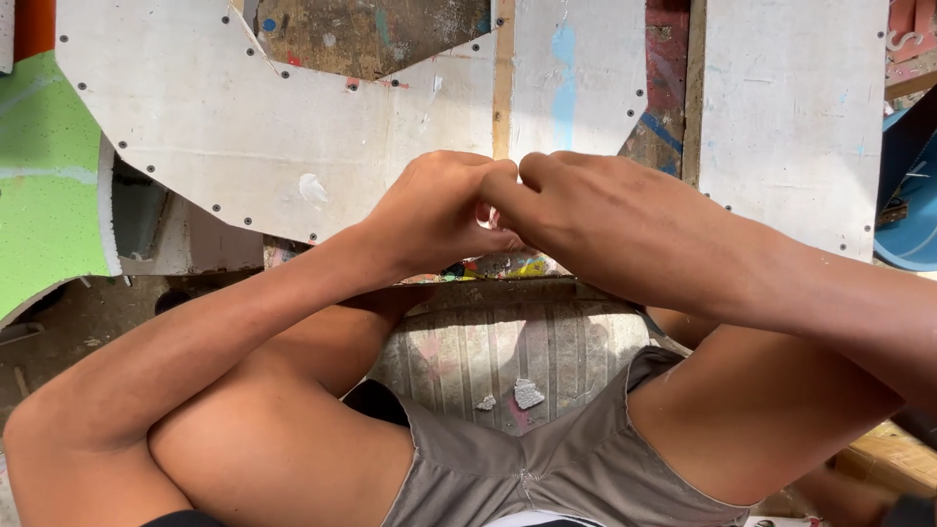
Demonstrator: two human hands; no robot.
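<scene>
The left hand (429, 210) and right hand (576, 210) meet fingertip to fingertip, pinched shut on something small and hidden (I cannot tell what) just in front of the white screw-studded panel (234, 117), so the fiddly work looks unfinished, with grey chips (527, 392) below.

White panels (234, 127) dotted with dark screw heads along edges, pale blue smear on middle one. Green foam block (44, 185) at left, speckled. Striped grey-white board (508, 346) below, pinkish stains, 2 white chips (527, 393) on it. Grey shorts (547, 459). Blue tub (913, 205) at right. Multicoloured scrap (503, 265) under hands.
</scene>
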